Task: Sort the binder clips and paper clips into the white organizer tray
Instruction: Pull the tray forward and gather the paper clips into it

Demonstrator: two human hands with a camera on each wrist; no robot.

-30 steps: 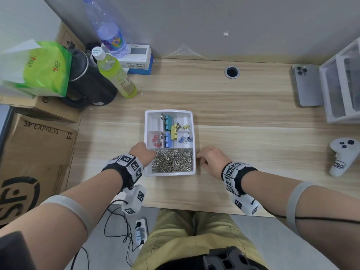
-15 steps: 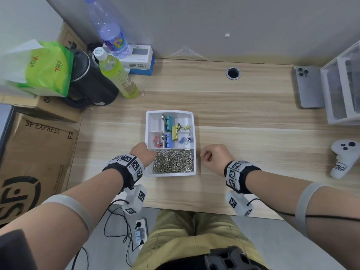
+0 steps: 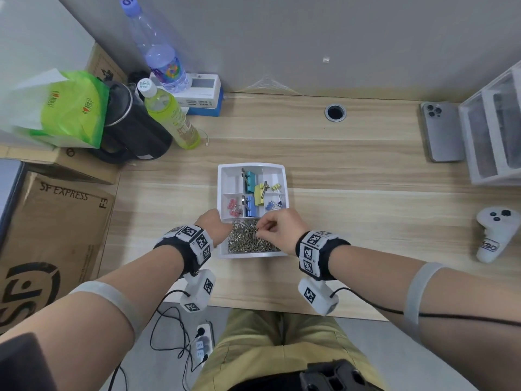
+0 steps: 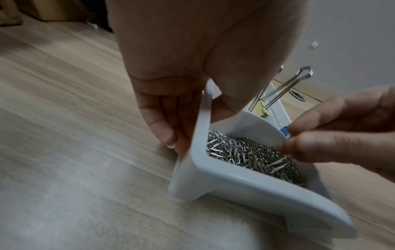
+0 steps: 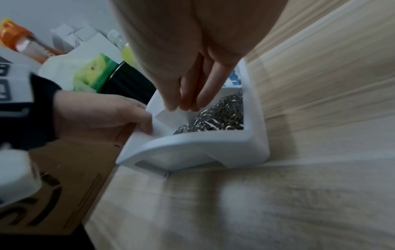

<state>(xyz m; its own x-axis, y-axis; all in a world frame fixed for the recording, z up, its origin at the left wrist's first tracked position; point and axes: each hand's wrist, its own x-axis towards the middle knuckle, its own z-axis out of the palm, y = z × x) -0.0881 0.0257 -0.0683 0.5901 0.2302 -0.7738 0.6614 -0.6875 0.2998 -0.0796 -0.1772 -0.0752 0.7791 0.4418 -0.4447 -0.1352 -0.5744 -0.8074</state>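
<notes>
Head view: the white plastic organizer tray (image 3: 225,176) sits near the front edge of the light wooden desk (image 3: 352,170), coloured binder clips (image 3: 255,190) in its far compartments, silver paper clips (image 3: 245,241) heaped in the near one. The left hand (image 3: 211,224) grips the tray's left rim, thumb inside. The right hand (image 3: 277,228) hovers over the heap, fingertips (image 4: 299,145) pinched together; whether they hold a clip is unclear.

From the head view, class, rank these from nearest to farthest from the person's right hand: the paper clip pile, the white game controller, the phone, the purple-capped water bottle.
Measured from the right hand:
1. Paper clip pile, under its fingertips in the tray's near compartment.
2. White game controller, far right on the desk.
3. Phone, back right.
4. Purple-capped water bottle, back left by the wall.
</notes>
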